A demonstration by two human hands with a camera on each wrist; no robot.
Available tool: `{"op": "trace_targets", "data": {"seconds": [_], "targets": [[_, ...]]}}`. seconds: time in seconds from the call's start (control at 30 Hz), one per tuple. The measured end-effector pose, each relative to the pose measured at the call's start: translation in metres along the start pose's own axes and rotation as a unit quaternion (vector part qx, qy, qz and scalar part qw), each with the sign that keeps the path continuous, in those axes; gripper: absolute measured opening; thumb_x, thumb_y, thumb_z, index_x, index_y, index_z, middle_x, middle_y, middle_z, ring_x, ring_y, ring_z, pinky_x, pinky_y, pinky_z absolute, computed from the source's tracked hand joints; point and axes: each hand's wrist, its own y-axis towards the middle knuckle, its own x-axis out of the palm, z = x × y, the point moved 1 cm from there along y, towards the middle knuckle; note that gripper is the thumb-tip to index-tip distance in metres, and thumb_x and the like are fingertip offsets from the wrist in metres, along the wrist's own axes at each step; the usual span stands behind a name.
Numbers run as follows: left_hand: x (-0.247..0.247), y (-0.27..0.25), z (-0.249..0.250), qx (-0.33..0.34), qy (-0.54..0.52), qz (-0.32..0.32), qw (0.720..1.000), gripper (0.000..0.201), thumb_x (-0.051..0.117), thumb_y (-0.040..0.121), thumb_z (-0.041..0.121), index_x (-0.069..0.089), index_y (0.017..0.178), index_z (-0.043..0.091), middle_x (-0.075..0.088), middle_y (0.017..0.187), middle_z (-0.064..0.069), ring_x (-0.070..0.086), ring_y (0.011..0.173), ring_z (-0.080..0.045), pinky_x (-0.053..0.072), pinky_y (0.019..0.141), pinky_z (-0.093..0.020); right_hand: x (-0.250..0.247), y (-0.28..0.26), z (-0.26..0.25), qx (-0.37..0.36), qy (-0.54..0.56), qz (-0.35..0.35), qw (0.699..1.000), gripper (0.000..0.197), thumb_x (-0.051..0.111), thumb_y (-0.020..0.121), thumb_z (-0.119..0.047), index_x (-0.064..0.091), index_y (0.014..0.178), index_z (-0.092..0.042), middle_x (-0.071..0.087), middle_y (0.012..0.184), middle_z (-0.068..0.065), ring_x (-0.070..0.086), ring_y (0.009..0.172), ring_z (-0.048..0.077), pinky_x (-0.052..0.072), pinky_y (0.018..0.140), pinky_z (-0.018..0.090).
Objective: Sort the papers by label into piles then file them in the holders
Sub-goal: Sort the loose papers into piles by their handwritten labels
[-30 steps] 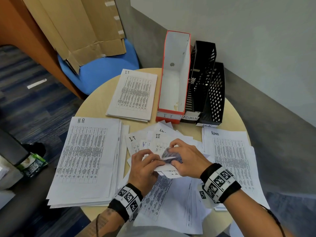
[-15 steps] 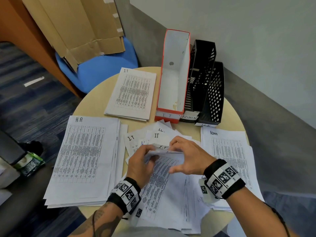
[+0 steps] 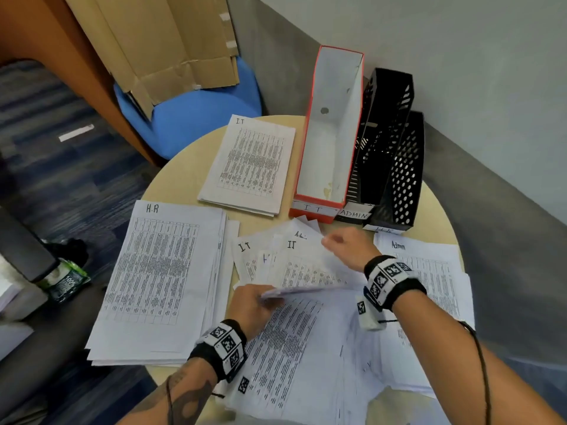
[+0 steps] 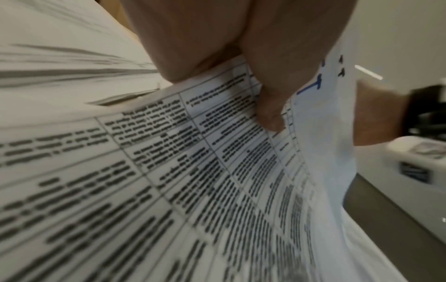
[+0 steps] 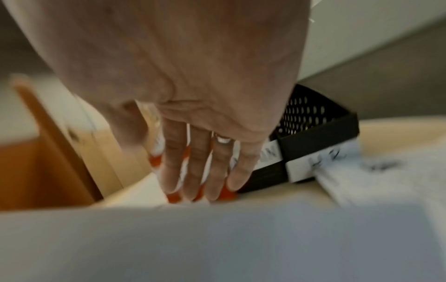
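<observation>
**Sheet lifted from the unsorted papers**

A white printed sheet marked "IT" point(image 3: 306, 271) is pinched at its near edge by the left hand point(image 3: 250, 305), thumb above and fingers curled beneath, over the loose unsorted papers point(image 3: 291, 348) at the near middle of the round beige table point(image 3: 181, 182). The right hand point(image 3: 349, 245) is held flat with fingers straight at the sheet's far right corner, nothing gripped. The wrist views are blurred. The black mesh holder's point(image 3: 402, 179) label is partly covered.
</observation>
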Motion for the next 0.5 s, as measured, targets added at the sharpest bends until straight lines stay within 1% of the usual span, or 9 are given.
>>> {"op": "trace_targets", "data": {"seconds": [0.07,0.13,0.17,0.2,0.27,0.33,0.4,0.43,0.5], "targets": [[0.003,-0.006,-0.007,0.002,-0.001,0.003,1.000,0.019,0.081,0.087,0.010,0.082,0.082,0.029,0.075,0.078,0.014,0.071,0.077,-0.001,0.059,0.074,-0.022,0.012,0.013,0.017,0.050,-0.122,-0.041,0.990,0.047,0.069,0.090,-0.030,0.060,0.135,-0.020,0.062,0.134,0.001,0.057,0.125,0.026,0.046,0.107,0.040],[0.002,-0.011,-0.007,0.010,-0.037,0.020,0.999,0.029,0.081,0.082,-0.003,0.083,0.080,0.026,0.076,0.082,0.013,0.071,0.086,0.001,0.055,0.081,-0.013,0.022,0.015,0.026,0.060,-0.172,-0.059,0.981,0.057,0.068,0.085,-0.023,0.053,0.140,-0.023,0.056,0.141,0.001,0.054,0.128,0.028,0.045,0.109,0.044],[0.002,-0.012,-0.006,0.016,-0.049,0.025,0.998,0.031,0.081,0.080,-0.008,0.083,0.080,0.023,0.076,0.083,0.012,0.072,0.087,0.001,0.053,0.081,-0.011,0.025,0.015,0.029,0.051,-0.188,-0.049,0.980,0.056,0.067,0.085,-0.021,0.053,0.139,-0.025,0.054,0.141,0.000,0.054,0.127,0.027,0.044,0.109,0.045],[0.003,-0.013,-0.007,0.028,-0.058,0.034,0.997,0.035,0.081,0.079,-0.009,0.083,0.079,0.026,0.077,0.083,0.012,0.072,0.088,-0.001,0.053,0.082,-0.011,0.028,0.014,0.032,0.044,-0.204,-0.030,0.977,0.055,0.066,0.085,-0.019,0.054,0.138,-0.026,0.053,0.140,-0.002,0.054,0.125,0.026,0.044,0.108,0.044],[0.005,-0.012,-0.013,0.031,-0.044,0.042,0.998,0.043,0.083,0.079,-0.006,0.082,0.077,0.038,0.077,0.085,0.018,0.073,0.088,-0.005,0.055,0.085,-0.015,0.030,0.011,0.038,0.026,-0.224,0.015,0.974,0.045,0.066,0.086,-0.018,0.060,0.130,-0.029,0.052,0.136,-0.005,0.058,0.116,0.023,0.044,0.100,0.036],[0.005,-0.010,-0.017,0.025,-0.016,0.034,0.999,0.038,0.083,0.081,0.000,0.082,0.081,0.037,0.077,0.085,0.017,0.073,0.087,-0.006,0.059,0.084,-0.023,0.029,0.007,0.041,0.008,-0.216,0.049,0.975,0.028,0.068,0.086,-0.021,0.067,0.113,-0.029,0.051,0.126,-0.009,0.058,0.101,0.017,0.040,0.091,0.030],[0.005,-0.008,-0.016,0.038,0.011,0.029,0.999,0.032,0.084,0.082,0.005,0.080,0.081,0.037,0.076,0.083,0.016,0.072,0.085,-0.003,0.061,0.080,-0.028,0.023,0.001,0.042,-0.008,-0.197,0.066,0.978,0.013,0.069,0.085,-0.020,0.068,0.095,-0.029,0.050,0.112,-0.012,0.054,0.094,0.014,0.039,0.092,0.032],[0.004,-0.008,-0.013,0.040,0.016,0.026,0.999,0.033,0.084,0.083,0.007,0.078,0.079,0.040,0.075,0.082,0.016,0.071,0.084,-0.003,0.061,0.078,-0.030,0.020,-0.003,0.041,-0.016,-0.189,0.069,0.979,0.012,0.069,0.085,-0.017,0.067,0.088,-0.029,0.054,0.105,-0.012,0.055,0.093,0.015,0.042,0.092,0.033],[0.003,-0.008,-0.008,0.042,0.016,0.020,0.999,0.033,0.083,0.085,0.012,0.074,0.078,0.043,0.074,0.082,0.016,0.070,0.083,-0.003,0.062,0.077,-0.034,0.013,-0.010,0.037,-0.032,-0.168,0.058,0.984,0.019,0.067,0.086,-0.013,0.063,0.077,-0.030,0.063,0.088,-0.011,0.061,0.085,0.015,0.052,0.081,0.033]]}}
